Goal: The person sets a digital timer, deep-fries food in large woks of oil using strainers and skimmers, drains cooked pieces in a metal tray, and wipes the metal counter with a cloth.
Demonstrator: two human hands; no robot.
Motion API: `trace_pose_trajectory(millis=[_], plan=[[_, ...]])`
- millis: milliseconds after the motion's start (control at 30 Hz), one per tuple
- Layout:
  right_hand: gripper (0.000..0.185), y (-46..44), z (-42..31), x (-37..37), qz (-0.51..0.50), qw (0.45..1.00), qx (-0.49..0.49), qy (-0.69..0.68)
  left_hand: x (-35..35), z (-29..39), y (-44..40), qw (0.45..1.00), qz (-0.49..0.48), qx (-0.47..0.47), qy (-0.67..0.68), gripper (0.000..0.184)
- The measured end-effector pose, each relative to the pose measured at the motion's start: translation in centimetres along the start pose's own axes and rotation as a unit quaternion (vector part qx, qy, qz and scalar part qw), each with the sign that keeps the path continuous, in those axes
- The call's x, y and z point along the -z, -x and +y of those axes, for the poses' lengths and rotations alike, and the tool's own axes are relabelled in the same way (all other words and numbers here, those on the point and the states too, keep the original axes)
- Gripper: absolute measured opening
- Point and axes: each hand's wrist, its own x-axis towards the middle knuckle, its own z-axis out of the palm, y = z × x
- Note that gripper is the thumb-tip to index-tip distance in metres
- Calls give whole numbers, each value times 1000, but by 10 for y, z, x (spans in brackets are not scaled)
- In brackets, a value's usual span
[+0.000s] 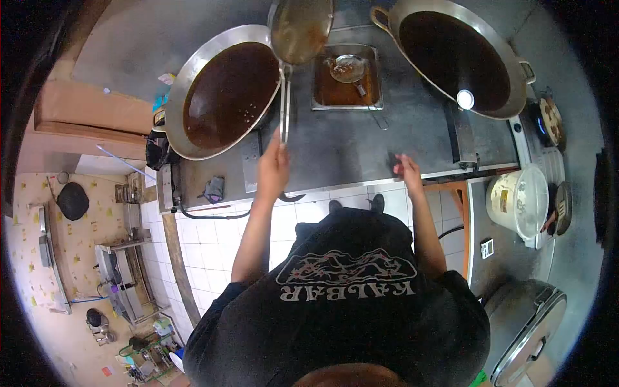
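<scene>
Skimmer: the long-handled skimmer (pixel 301 31) is at the top centre of the frame, its round, brownish mesh head overlapping the right rim of the left pan (pixel 180 122). Two pale metal rods form its handle; the mesh looks coated, though blur keeps me from being sure.
Left hand: my left hand (pixel 274 169) is closed around the handle's lower end, left of centre.
Right hand: my right hand (pixel 407 173) is released, fingers loosely bent near the counter's front edge, right of centre.
Left pan: wide, two-handled, holding dark brown liquid with a few small bubbles.
Tray: the rectangular tray (pixel 348 108), upper centre, holds reddish-brown liquid and a small strainer (pixel 349 68).
Right pan: at the upper right, the right pan (pixel 516 97) also holds dark liquid.
</scene>
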Motion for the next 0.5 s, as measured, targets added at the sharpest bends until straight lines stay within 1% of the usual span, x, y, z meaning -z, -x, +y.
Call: trace_pose_trajectory(millis=[33, 100, 167, 200, 233, 267, 300, 333, 367, 400, 433, 467, 500], plan=[[39, 12, 5, 4, 18, 999, -26, -30, 8, 0, -4, 1000, 4, 1, -2, 38], [39, 36, 19, 10, 34, 993, -77, -84, 29, -5, -13, 998, 49, -28, 12, 38], [40, 51, 40, 15, 23, 984, -118, -132, 52, -11, -25, 996, 90, -3, -15, 39], [43, 60, 53, 18, 26, 986, -105, -126, 69, -20, -33, 992, 101, -22, -74, 39], [45, 70, 63, 23, 15, 987, -91, -131, 85, -35, -42, 968, 166, -96, -163, 37], [46, 72, 77, 29, 29, 981, -115, -155, 105, -41, -46, 955, 169, -51, -238, 36], [48, 80, 87, 34, 29, 980, -111, -162, 124, -46, -50, 936, 169, -8, -310, 35], [45, 85, 98, 39, 35, 983, -116, -141, 142, -54, -57, 916, 161, 40, -366, 35], [46, 88, 115, 47, 39, 981, -145, -121, 159, -65, -63, 891, 151, 88, -419, 35], [53, 94, 130, 55, 37, 986, -144, -77, 176, -78, -67, 885, 143, 93, -434, 37], [55, 100, 151, 63, 51, 989, -135, -26, 192, -91, -71, 878, 135, 98, -449, 39], [52, 102, 199, 76, 52, 991, -117, -36, 209, -106, -75, 866, 134, 126, -465, 39], [48, 113, 225, 87, 66, 990, -122, -3, 219, -114, -78, 853, 131, 154, -482, 39]])
